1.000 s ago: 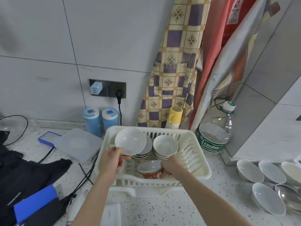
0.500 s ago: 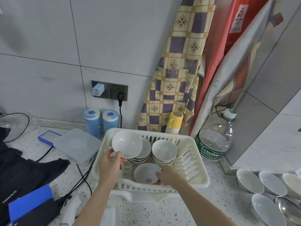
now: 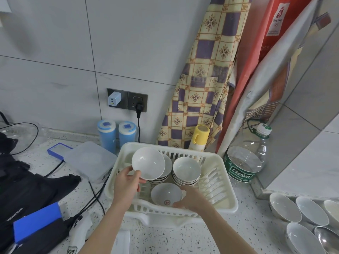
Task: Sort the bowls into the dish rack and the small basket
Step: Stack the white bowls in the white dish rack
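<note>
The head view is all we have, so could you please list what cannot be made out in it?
- Left stack, head view: its count, hidden behind the bowl the left hand holds.
- Loose bowls at right: the full number, cut off by the frame's edge.
- Red mark on the front bowl under the right hand: too small to read.
- Small basket: cannot be identified.

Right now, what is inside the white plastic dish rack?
The white plastic dish rack holds two stacks of white bowls and a tilted bowl with a red mark, gripped by the right hand. The left hand holds another white bowl, covering much of the left stack.
</note>
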A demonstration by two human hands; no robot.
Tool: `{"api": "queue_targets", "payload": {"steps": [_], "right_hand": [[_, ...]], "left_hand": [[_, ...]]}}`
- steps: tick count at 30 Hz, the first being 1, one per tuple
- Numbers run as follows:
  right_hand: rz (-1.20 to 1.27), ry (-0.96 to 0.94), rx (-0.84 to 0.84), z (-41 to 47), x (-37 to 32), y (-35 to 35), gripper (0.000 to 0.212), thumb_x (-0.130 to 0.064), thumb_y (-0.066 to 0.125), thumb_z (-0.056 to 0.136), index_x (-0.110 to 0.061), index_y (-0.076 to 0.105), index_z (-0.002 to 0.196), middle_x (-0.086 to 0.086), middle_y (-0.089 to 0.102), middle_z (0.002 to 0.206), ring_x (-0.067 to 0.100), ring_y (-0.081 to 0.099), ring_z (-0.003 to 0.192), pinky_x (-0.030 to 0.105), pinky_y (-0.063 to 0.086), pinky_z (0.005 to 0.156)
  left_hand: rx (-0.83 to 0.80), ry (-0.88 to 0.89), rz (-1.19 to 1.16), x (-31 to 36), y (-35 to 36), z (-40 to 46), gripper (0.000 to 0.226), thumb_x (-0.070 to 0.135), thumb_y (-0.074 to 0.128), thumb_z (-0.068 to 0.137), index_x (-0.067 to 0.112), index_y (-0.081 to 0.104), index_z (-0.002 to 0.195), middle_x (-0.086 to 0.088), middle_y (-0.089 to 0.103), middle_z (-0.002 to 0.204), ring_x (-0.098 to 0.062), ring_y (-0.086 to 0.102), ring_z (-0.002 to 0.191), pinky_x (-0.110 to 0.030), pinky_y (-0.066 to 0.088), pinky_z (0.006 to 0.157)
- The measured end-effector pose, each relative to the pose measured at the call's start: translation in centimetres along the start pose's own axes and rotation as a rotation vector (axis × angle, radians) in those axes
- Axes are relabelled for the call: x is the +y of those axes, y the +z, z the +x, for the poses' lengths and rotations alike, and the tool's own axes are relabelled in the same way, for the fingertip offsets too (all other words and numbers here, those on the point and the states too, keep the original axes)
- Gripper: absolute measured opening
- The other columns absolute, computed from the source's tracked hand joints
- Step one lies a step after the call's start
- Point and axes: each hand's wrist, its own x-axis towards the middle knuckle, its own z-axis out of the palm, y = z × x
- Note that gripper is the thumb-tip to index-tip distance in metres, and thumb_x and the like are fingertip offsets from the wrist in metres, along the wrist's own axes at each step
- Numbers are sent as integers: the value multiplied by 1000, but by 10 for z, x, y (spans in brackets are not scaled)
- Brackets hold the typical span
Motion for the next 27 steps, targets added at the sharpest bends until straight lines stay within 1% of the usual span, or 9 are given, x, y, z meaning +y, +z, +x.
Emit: {"api": "queue_targets", "payload": {"steps": [4, 7, 9, 11, 13, 15, 19, 24, 27], "right_hand": [[-29, 70, -16, 5, -1, 0, 85, -32, 86, 68, -16, 45, 141, 3, 54, 136, 22, 53, 122, 27, 43, 91], [-7, 141, -73, 9, -4, 0, 77, -25, 86, 70, -7, 48, 133, 9, 59, 127, 24, 57, 113, 31, 48, 88], [-3, 173, -108, 11, -6, 0, 54, -23, 85, 71, -6, 57, 114, 6, 61, 101, 19, 59, 88, 29, 47, 74], [-28, 193, -108, 12, -5, -2, 27, -19, 82, 72, -8, 58, 80, 2, 55, 73, 13, 50, 63, 24, 39, 59], [-41, 209, -114, 12, -4, -4, 32, -15, 79, 71, -12, 49, 59, 0, 48, 57, 11, 42, 50, 23, 34, 54], [-83, 225, -123, 11, -7, -6, 37, -16, 78, 70, -14, 45, 52, -2, 46, 52, 10, 39, 46, 21, 33, 50], [-50, 216, -159, 7, -10, -10, 38, -12, 79, 70, -14, 45, 53, -2, 42, 52, 11, 34, 45, 20, 28, 46], [112, 192, -153, 2, -10, -12, 21, -2, 77, 70, -8, 58, 75, 0, 38, 56, 12, 29, 47, 18, 23, 41], [189, 215, -159, 2, -11, -13, 14, -4, 72, 76, -6, 61, 85, 6, 46, 61, 11, 33, 41, 17, 22, 39]], "left_hand": [[-2, -1, 17, 1, 1, -1, 19, 10, 57, 91, 25, 61, 101, -5, 74, 63, -3, 50, 34, -15, 38, 35], [-6, -11, 25, 1, 1, 0, 19, 11, 57, 91, 25, 61, 104, -4, 74, 63, -3, 49, 34, -14, 38, 36], [-10, -11, 33, 0, 1, 0, 20, 11, 58, 91, 23, 61, 107, -5, 74, 64, -3, 48, 34, -15, 38, 35], [-11, -13, 42, 0, 1, 1, 21, 11, 58, 90, 21, 62, 108, -4, 74, 64, -4, 47, 33, -15, 38, 35], [-13, -17, 46, -1, 1, 1, 22, 12, 58, 91, 22, 62, 110, -4, 75, 65, -4, 46, 33, -15, 38, 35], [-21, -15, 47, -3, 0, 1, 23, 13, 58, 91, 22, 62, 111, -4, 75, 66, -5, 46, 33, -15, 40, 37], [-24, -10, 47, -3, 1, 1, 22, 13, 59, 91, 25, 61, 110, -3, 75, 66, -4, 46, 34, -15, 41, 38], [-28, 0, 51, -3, 0, -1, 22, 13, 58, 91, 26, 61, 110, -2, 75, 66, -4, 45, 33, -15, 42, 38], [-32, 0, 52, -2, 0, -1, 23, 13, 58, 91, 24, 61, 112, -2, 75, 66, -4, 45, 34, -15, 44, 39]]}}
